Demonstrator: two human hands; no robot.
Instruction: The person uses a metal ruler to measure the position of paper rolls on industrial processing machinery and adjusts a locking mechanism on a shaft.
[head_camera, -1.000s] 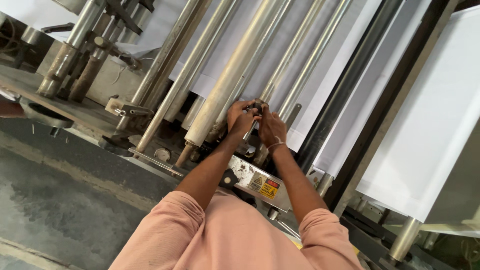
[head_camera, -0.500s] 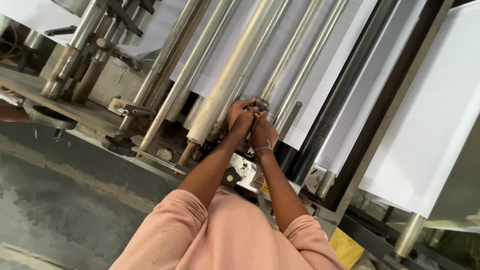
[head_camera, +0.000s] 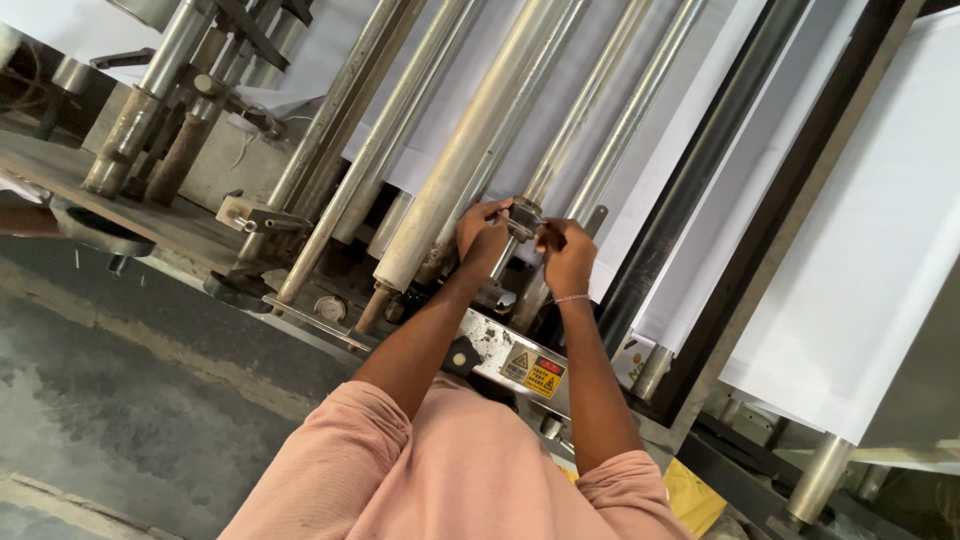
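Both of my hands are up against a small metal collar (head_camera: 523, 217) clamped on a thin steel shaft (head_camera: 570, 130) of a roller machine. My left hand (head_camera: 482, 233) grips the collar from the left side, fingers curled over it. My right hand (head_camera: 566, 256) pinches it from the right, with a thin band on the wrist. What the fingertips hold besides the collar is hidden. A thick cream-coloured roller (head_camera: 470, 150) runs just left of my left hand. My arms reach out from pink short sleeves.
Several parallel steel rollers slant up the frame, with white sheet material (head_camera: 860, 240) threaded between them. A black bar (head_camera: 700, 170) lies right of my hands. A metal plate with yellow warning stickers (head_camera: 532, 372) sits below. Grey concrete floor (head_camera: 110, 390) at left; a yellow object (head_camera: 692, 495) below right.
My hands have stayed on the collar, shifting slightly on it. The view has drifted a little, showing more of the yellow object at the lower right.
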